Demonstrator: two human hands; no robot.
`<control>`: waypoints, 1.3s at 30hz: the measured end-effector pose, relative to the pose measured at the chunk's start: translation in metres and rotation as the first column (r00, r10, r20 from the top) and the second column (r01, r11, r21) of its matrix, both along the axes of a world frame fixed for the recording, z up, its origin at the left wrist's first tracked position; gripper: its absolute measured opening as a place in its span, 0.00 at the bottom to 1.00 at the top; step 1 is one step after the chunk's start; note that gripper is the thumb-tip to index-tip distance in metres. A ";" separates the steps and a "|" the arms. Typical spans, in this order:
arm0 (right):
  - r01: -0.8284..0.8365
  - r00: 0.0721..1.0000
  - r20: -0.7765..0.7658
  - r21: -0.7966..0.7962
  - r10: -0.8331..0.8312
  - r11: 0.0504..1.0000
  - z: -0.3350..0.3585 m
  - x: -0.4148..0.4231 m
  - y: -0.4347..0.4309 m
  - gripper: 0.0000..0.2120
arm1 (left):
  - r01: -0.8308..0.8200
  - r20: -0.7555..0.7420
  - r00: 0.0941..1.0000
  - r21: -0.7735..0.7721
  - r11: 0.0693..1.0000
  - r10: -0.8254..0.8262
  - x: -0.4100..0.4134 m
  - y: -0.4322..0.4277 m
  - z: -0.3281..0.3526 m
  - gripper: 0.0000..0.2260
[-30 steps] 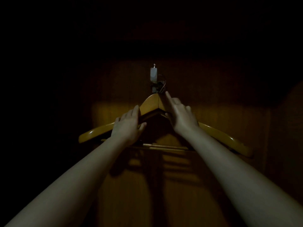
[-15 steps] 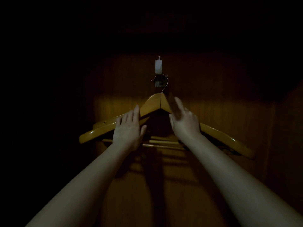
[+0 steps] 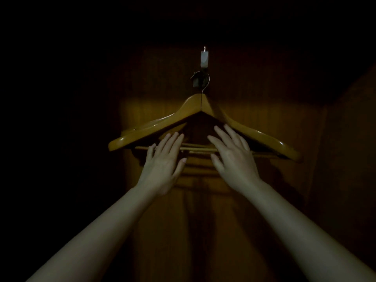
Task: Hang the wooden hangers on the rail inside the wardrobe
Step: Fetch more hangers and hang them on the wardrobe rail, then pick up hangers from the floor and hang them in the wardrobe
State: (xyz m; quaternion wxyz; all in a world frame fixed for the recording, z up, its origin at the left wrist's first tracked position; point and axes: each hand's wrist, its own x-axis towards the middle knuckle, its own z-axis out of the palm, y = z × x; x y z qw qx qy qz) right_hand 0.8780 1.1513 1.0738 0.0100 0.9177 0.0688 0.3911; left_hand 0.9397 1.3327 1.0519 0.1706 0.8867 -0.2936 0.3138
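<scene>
Dark wardrobe back panel [image 3: 264, 110], wooden hangers [image 3: 162, 123] hung; left hand [image 3: 164, 165] and right hand [image 3: 234, 159] raised, arms extended, fingers straight, grasping nothing.

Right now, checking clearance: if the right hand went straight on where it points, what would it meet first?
Probably the hanger, its arm just above the right hand; depth is unclear in the dark.
</scene>
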 end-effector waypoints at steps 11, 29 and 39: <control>0.120 0.950 -0.306 0.191 -0.057 0.974 -0.127 -0.108 0.051 0.20 | 0.357 -0.243 0.925 0.296 0.886 -0.291 -0.079 0.061 -0.112 0.29; 0.827 0.331 -0.912 0.156 -0.244 0.541 -0.400 -0.388 0.154 0.15 | 0.810 -0.935 0.332 0.215 0.546 -0.123 -0.244 0.093 -0.369 0.13; 0.998 -0.009 -1.000 -0.009 -0.014 0.069 -0.483 -0.594 0.198 0.16 | 0.915 -0.974 0.195 0.222 0.336 0.114 -0.375 0.079 -0.459 0.14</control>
